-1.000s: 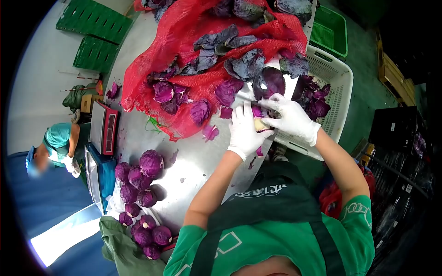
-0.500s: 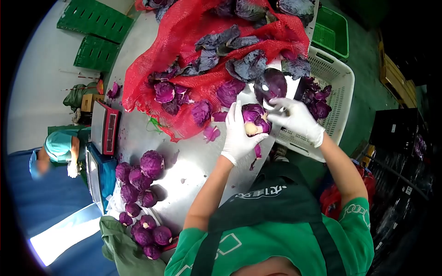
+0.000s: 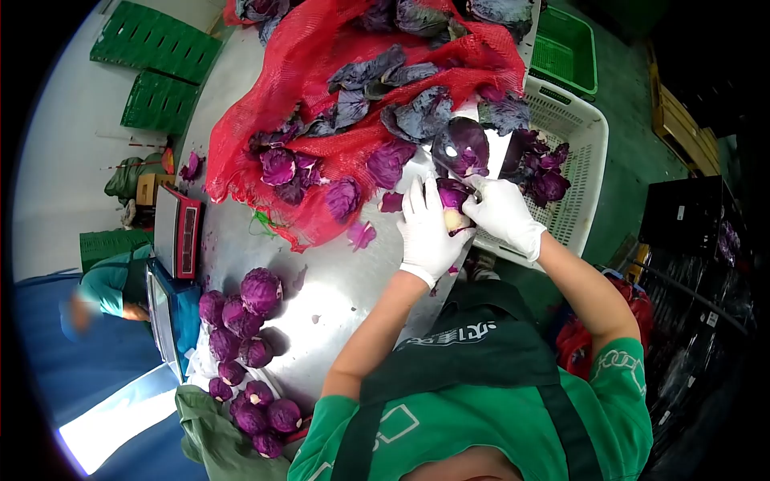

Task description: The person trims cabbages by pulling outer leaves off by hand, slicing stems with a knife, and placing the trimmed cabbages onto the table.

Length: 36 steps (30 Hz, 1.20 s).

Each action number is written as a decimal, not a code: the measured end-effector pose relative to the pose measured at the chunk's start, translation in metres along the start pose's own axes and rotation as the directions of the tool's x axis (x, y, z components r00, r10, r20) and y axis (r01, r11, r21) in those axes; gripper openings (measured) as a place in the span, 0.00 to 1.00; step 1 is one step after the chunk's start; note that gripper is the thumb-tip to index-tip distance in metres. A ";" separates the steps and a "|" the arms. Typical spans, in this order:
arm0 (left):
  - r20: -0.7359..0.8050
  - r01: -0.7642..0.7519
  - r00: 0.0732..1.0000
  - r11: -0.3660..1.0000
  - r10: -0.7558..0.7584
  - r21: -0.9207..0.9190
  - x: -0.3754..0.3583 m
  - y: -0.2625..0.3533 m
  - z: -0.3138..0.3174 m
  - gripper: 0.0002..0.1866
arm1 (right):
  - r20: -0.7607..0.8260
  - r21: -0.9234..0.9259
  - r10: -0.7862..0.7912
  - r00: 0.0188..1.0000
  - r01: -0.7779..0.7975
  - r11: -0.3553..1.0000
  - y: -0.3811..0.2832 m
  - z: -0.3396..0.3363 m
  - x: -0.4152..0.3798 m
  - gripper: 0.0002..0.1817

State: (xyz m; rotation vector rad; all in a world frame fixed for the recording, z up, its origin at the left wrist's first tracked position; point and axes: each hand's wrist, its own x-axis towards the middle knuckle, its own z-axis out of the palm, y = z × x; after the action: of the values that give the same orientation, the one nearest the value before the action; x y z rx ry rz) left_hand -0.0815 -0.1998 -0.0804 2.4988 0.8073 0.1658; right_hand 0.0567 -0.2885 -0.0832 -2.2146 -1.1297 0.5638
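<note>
A partly trimmed red cabbage, its pale stem end facing me, is at the table's right edge. My gloved left hand wraps round it from the left, fingers pointing away from me. On the cabbage's right side my gloved right hand is closed, its curled fingers pressed to the outer leaves; the fingertips are partly hidden. Just beyond the hands lies a darker, glossy whole cabbage. Loose purple leaves lie left of my left hand.
A red mesh sack with dark outer leaves spreads over the far table. Trimmed cabbages are grouped at the left. A white crate holding leaves stands at right, a green crate behind it. Another person is at far left.
My right hand has moved in from beside the cabbage and closed against its leaves. My left hand now covers more of the cabbage. The person at far left has shifted position.
</note>
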 end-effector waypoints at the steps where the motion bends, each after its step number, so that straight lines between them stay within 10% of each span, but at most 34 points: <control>1: 0.028 0.031 0.999 0.999 -0.031 -0.006 0.001 0.004 -0.002 0.62 | -0.002 0.001 0.004 1.000 -0.004 1.000 0.001 -0.001 0.000 0.21; 11: 0.005 -0.019 1.000 0.996 0.019 0.082 -0.004 0.006 0.003 0.63 | 0.190 -0.167 0.039 0.981 -0.007 0.986 0.040 0.003 0.000 0.12; 16: -0.054 -0.023 0.998 0.987 0.015 -0.157 -0.008 -0.020 -0.006 0.63 | 0.032 0.402 0.136 0.990 -0.138 0.905 0.019 -0.001 -0.013 0.16; 22: -0.070 -0.128 0.990 0.984 0.120 -0.127 -0.005 -0.028 -0.004 0.63 | 0.103 0.465 -0.134 0.986 0.072 0.883 0.021 0.000 0.006 0.28; 25: -0.059 -0.136 0.990 0.982 0.129 -0.133 -0.005 -0.029 -0.005 0.63 | 0.221 0.582 -0.079 0.972 -0.067 0.810 0.028 -0.001 0.011 0.26; 30: 0.011 -0.083 0.996 0.993 0.084 -0.086 0.000 -0.016 -0.007 0.62 | 0.006 0.109 -0.160 0.987 0.158 0.981 0.015 0.002 0.007 0.15; 36: 0.035 -0.065 0.997 0.998 0.066 -0.014 -0.004 -0.004 -0.005 0.61 | 0.083 0.043 -0.022 0.996 0.018 0.999 0.027 0.001 0.010 0.12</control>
State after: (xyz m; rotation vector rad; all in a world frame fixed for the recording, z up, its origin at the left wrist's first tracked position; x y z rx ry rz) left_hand -0.0880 -0.1968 -0.0784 2.5101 0.7085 0.1491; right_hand 0.0775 -0.2921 -0.1028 -2.1594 -1.1699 0.6706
